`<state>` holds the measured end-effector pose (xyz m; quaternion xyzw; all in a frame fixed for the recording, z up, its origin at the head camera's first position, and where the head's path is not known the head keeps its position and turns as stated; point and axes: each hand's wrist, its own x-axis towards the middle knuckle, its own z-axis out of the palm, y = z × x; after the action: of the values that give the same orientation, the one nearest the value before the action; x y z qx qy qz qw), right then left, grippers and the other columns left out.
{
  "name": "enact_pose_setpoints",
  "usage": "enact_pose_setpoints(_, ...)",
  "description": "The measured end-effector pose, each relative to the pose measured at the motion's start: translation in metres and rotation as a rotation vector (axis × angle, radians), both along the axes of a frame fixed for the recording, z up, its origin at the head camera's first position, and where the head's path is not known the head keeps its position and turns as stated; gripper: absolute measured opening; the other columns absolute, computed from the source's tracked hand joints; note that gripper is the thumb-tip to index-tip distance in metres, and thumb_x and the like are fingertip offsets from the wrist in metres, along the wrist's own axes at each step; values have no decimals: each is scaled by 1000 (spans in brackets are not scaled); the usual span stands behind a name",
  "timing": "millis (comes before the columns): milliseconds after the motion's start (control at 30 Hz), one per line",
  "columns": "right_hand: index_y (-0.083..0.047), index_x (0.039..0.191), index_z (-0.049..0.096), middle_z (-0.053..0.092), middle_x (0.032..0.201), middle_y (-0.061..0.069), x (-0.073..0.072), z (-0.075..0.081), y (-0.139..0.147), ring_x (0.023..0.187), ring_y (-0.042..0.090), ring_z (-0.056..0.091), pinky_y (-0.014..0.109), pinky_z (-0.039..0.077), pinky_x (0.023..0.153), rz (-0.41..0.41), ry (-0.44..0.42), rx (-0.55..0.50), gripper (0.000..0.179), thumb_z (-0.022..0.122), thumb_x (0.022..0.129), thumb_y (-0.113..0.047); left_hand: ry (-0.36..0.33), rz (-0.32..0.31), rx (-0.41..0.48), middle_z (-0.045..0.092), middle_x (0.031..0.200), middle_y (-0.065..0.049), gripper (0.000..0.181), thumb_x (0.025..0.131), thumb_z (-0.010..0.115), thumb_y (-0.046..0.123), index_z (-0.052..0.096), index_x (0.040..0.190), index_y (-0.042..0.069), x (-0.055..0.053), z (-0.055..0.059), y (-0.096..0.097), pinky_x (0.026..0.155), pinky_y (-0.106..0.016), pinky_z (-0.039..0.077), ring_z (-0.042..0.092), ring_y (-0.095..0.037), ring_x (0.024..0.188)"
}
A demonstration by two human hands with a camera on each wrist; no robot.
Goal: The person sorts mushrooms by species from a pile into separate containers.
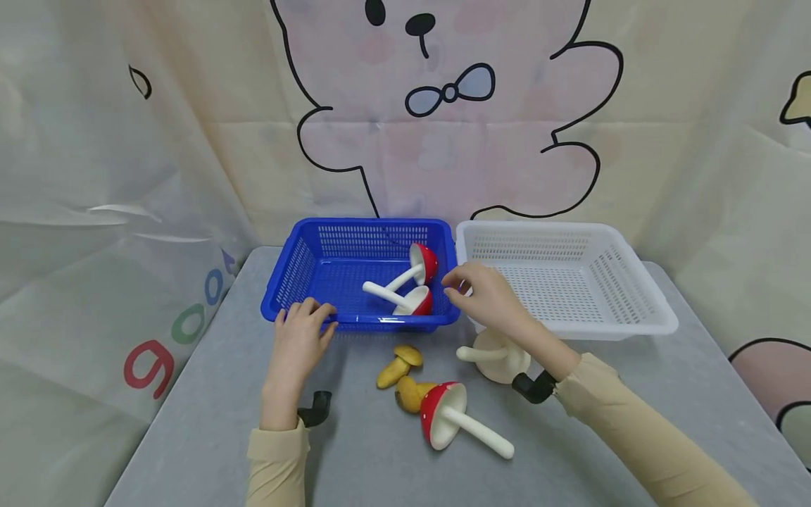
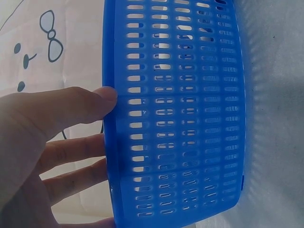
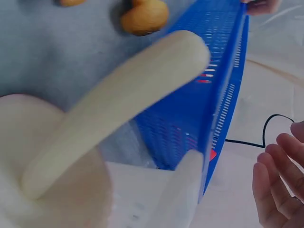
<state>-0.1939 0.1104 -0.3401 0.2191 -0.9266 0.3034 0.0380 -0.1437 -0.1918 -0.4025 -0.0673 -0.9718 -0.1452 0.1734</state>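
At the front rim of the blue basket (image 1: 364,320), my left hand (image 1: 299,345) grips the edge; the left wrist view has the thumb on the rim and the fingers behind it. My right hand (image 1: 486,296) hovers where the blue and white baskets meet, its fingers loosely bent and holding nothing. Inside the blue basket, two toy mushrooms, one (image 1: 427,263) behind the other (image 1: 421,301), have red caps and white stems. Below my right wrist a cream mushroom (image 1: 488,355) lies with its stem up, partly covered by the forearm.
The white basket (image 1: 643,329) stands to the right of the blue one. On the grey table (image 1: 209,422), in front, lie a yellow mushroom (image 1: 399,366), a yellow-brown mushroom (image 1: 409,396) and a larger red-capped mushroom (image 1: 437,419). A printed curtain (image 1: 355,141) hangs behind.
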Motion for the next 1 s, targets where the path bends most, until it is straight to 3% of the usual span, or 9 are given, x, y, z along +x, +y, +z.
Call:
enact_pose_setpoints(367, -11, 102, 71, 70, 95, 1, 28, -14, 15, 84, 15, 62, 30, 56, 70, 47, 33, 3, 15, 66, 88, -14, -23, 6, 10, 62, 97, -8, 16, 89, 69, 20, 71, 103, 13, 1, 1, 1, 102, -71, 32, 57, -34, 102)
enact_pose_setpoints(800, -18, 106, 70, 66, 98, -4, 50, -41, 30, 94, 17, 59, 39, 55, 83, 48, -76, 57, 23, 70, 84, -15, -14, 6, 1, 62, 97, -8, 15, 89, 69, 19, 70, 102, 13, 2, 2, 1, 101, -70, 34, 57, -34, 101)
enact_pose_setpoints(1000, -21, 107, 70, 65, 100, -6, 56, -52, 35, 96, 15, 56, 37, 51, 84, 48, -111, 47, 23, 70, 84, -18, -22, 7, -2, 62, 98, -8, 16, 89, 68, 20, 70, 103, 13, 2, 2, 2, 102, -71, 33, 57, -33, 101)
